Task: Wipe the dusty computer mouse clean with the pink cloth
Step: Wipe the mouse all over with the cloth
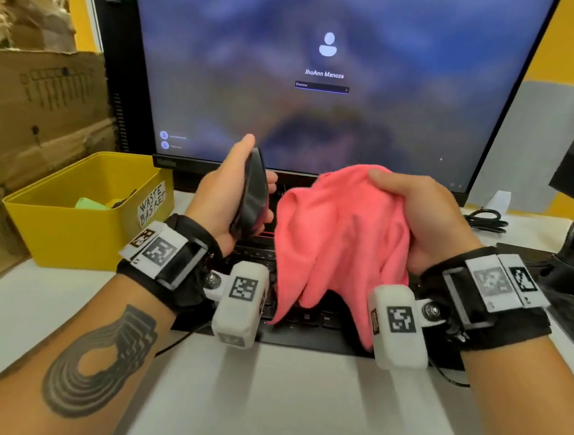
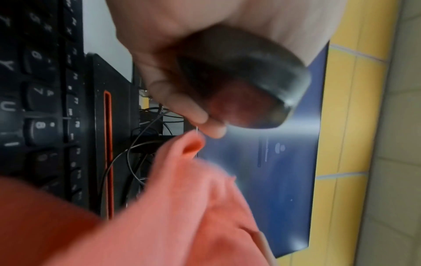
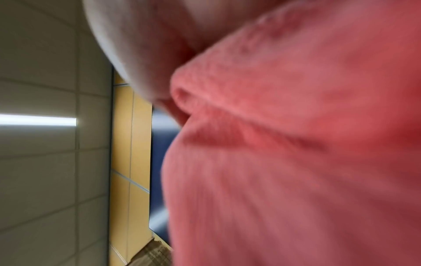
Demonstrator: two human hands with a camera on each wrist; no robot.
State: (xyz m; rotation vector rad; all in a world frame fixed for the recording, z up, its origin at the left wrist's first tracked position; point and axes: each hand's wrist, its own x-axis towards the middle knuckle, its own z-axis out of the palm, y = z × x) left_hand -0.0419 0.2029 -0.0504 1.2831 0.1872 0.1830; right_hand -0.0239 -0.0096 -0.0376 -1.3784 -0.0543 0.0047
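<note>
Mouse [image 1: 253, 193] and cloth [image 1: 340, 236] are held up side by side above the keyboard [image 1: 307, 319], in front of a monitor [image 1: 324, 73] showing a login screen. The left hand [image 1: 227, 190] wraps its fingers and thumb around the black mouse and tips it on edge, a hold that seems meant to turn its surface toward the cloth. The right hand [image 1: 419, 216] clutches a bunched part of the pink cloth while the rest hangs in loose folds over the keys, close beside the mouse; whether fabric and mouse actually touch cannot be told. Judging by this, wiping is either just starting or between strokes. A yellow bin [image 1: 69, 210] labelled as a waste basket sits on the white desk [image 1: 277, 409] to the left

The left wrist view gives what the head view hides: the mouse's rounded end [image 2: 250, 81] sticking out past the curled fingers [image 2: 182, 100], a pink reflection on its glossy shell, and a fold of cloth just beneath the fingertips. The right wrist view is almost filled by blurred pink fabric [image 3: 296, 144], with only the edge of the palm showing
</note>
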